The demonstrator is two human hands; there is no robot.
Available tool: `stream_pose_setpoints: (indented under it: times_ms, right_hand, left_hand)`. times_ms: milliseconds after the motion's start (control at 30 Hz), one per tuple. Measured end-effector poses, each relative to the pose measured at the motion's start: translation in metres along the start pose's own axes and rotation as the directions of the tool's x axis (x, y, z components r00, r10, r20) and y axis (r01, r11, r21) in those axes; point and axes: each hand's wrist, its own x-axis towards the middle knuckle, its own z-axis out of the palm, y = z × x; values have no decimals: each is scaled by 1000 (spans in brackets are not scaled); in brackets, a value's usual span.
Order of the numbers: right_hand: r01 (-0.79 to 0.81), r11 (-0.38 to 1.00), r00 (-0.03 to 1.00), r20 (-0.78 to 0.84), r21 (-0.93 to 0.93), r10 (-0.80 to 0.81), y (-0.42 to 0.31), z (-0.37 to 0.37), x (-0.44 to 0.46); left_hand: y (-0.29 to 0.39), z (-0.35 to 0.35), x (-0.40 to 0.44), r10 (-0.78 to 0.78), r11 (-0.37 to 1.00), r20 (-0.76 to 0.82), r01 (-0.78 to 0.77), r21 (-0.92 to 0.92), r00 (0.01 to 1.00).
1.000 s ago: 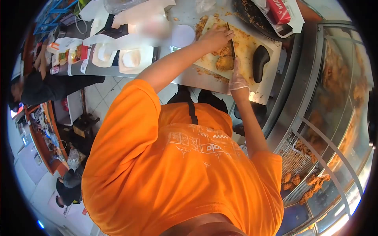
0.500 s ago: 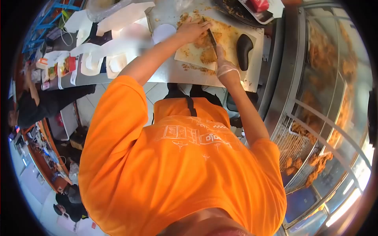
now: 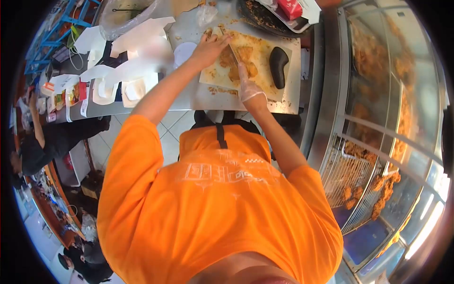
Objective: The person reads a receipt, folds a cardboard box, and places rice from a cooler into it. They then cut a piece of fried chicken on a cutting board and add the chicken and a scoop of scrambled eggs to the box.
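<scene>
The right hand [image 3: 253,94] is clamping the knife [image 3: 234,54]; the left hand [image 3: 209,49], at ten o'clock, is splaying beside it, ideally keeping fingertips clear.

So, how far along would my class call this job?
Apparently done: white portions sit in open boxes. In hand: the right hand holds a knife at fried food on the board; the left hand is beside the blade. Left, probably: cutting bigger pieces and closing the boxes.

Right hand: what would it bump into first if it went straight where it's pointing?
Following the knife, the right hand would probably meet the left hand first, though it might pass above; depth is unclear.
</scene>
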Motion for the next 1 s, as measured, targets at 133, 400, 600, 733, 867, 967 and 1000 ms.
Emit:
stream_pose_setpoints:
  times_ms: [133,400,600,733,867,967,1000]
  right_hand:
    - [19,995,999,50,-97,-14,14,22,11]
    - [132,990,991,-38,54,-130,30,20,12]
    - [173,976,983,-92,131,-162,12,-11,-13]
    - [49,998,996,72,-48,-46,12,21,-3]
    - [153,988,987,35,30,-154,16,12,9]
    - [88,996,995,44,-9,-87,15,21,0]
    - [101,995,995,3,-20,-101,16,23,9]
  left_hand:
    - [2,21,-9,-40,994,49,44,-101,998]
    - [-6,10,10,-23,999,108,27,-42,994]
    - [-5,-25,-17,20,999,-34,-18,39,999]
    - [-6,5,-16,-55,996,0,55,-76,998]
    - [-7,13,-10,-73,994,56,77,-81,996]
    - [6,15,-14,-46,996,125,56,-72,991]
    - [1,16,-9,-38,998,86,43,-48,996]
